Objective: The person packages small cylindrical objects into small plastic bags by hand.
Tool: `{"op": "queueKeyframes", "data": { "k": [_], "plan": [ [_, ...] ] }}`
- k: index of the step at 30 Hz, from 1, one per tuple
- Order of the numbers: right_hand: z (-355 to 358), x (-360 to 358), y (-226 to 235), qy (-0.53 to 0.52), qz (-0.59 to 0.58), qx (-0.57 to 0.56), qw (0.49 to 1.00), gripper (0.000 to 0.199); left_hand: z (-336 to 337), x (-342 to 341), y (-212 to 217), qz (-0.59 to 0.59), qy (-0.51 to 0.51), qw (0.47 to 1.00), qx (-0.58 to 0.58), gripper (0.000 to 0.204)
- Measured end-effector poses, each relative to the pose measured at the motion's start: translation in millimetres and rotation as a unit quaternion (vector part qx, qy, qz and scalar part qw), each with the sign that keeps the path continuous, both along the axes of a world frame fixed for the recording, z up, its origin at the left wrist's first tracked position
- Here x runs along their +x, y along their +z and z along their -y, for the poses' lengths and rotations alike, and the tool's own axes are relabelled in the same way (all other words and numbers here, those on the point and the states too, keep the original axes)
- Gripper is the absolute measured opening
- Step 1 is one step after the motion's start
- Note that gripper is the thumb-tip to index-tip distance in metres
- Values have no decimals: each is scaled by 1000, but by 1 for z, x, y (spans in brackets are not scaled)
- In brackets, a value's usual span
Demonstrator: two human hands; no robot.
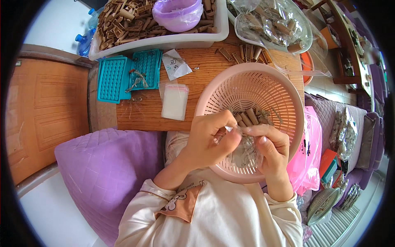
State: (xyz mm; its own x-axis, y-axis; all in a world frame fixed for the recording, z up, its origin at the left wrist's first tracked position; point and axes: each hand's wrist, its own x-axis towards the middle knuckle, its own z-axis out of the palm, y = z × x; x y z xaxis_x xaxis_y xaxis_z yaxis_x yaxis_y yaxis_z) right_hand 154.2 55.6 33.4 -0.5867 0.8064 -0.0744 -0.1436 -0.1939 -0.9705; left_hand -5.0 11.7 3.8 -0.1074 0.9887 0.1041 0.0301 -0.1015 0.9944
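Note:
Over a pink slotted colander (295, 96), both of my hands are close together with their fingers closed. My left hand (213, 138) pinches something white or clear between thumb and forefinger, seemingly the top edge of a small clear plastic bag (246, 151). The bag hangs between the hands, with greyish dried bits showing inside. My right hand (272, 145) grips the bag's other side, its thumb and fingers curled. Beyond my fingertips, short brown tube-like pieces (248, 117) and some greenish-grey dried stuff lie in the colander.
A white tub (164, 42) heaped with brown pieces holds a purple bowl (178, 15). Teal trays (113, 76), a stack of clear bags (175, 102) and a paper slip (176, 65) lie on the wooden table. A bagged tray (275, 29) stands far right; a pink bag (306, 152) is beside the colander.

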Motion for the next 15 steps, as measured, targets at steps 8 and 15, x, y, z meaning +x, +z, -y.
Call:
{"op": "queueKeyframes", "data": {
  "k": [8,15],
  "plan": [
    [-6,-7,2,-69,-219,-296,927,13,-5,6,4,-297,102,926,212,8],
    [-20,-8,0,10,-208,-214,954,24,-6,-4,0,-392,70,862,314,21]
  ]
}}
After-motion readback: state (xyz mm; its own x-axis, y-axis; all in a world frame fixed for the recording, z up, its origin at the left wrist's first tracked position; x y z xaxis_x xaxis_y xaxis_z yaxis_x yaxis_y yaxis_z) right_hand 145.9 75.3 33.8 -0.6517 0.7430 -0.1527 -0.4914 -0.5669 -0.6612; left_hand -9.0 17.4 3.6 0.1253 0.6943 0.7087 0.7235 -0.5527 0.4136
